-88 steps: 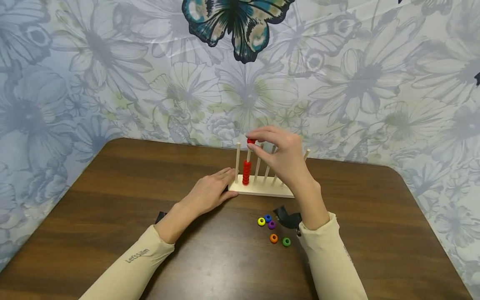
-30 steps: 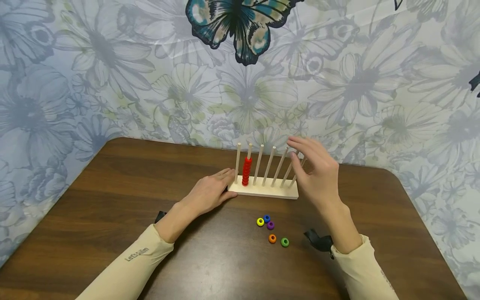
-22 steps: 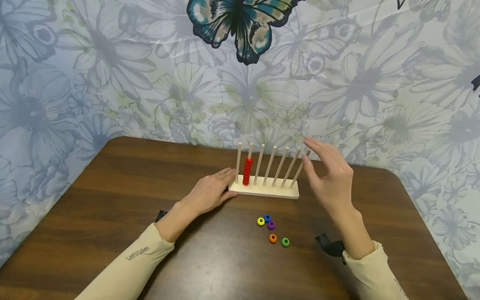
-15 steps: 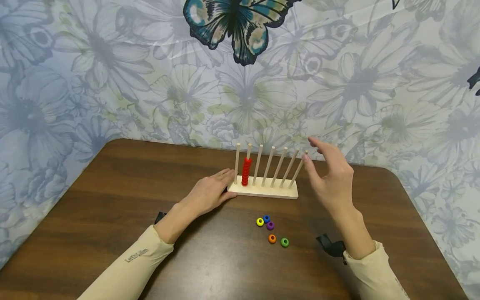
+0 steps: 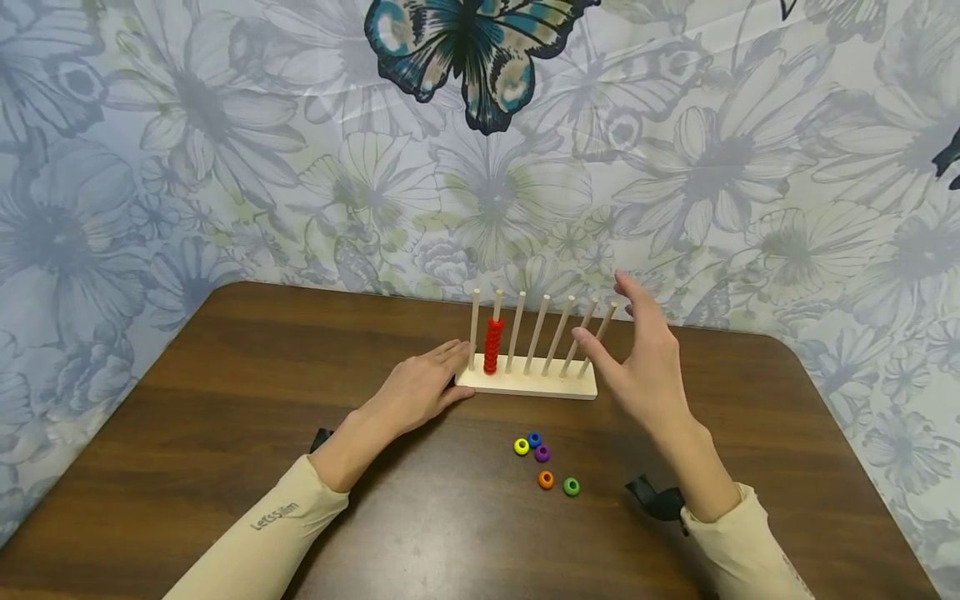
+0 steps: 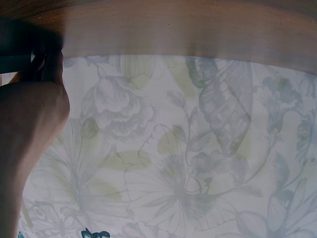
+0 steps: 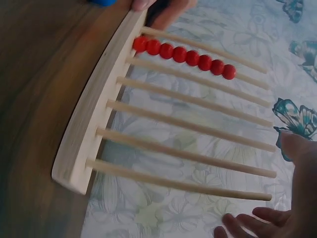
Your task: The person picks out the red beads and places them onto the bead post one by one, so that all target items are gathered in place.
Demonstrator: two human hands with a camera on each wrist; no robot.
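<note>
A pale wooden peg stand [image 5: 525,382] with several upright pegs stands on the table. Red beads [image 5: 491,346] are stacked on its second peg from the left; the right wrist view shows the same red beads [image 7: 179,54] in a row. My left hand [image 5: 420,385] holds the stand's left end, thumb at the front edge and fingers behind. In the left wrist view that hand [image 6: 34,106] is dark and its grip hard to see. My right hand [image 5: 645,367] hovers by the rightmost pegs, thumb and fingers spread, holding nothing.
In front of the stand lie loose beads: yellow [image 5: 521,447], blue [image 5: 535,439], purple [image 5: 542,453], orange [image 5: 546,480] and green [image 5: 572,487]. Behind the table [image 5: 337,333] hangs a flowered cloth with a butterfly [image 5: 487,58].
My right hand let go of a red bead above the second peg, and the red stack is taller. That hand moved right; lately its thumb swung left, away from the fingers. My left hand stayed put.
</note>
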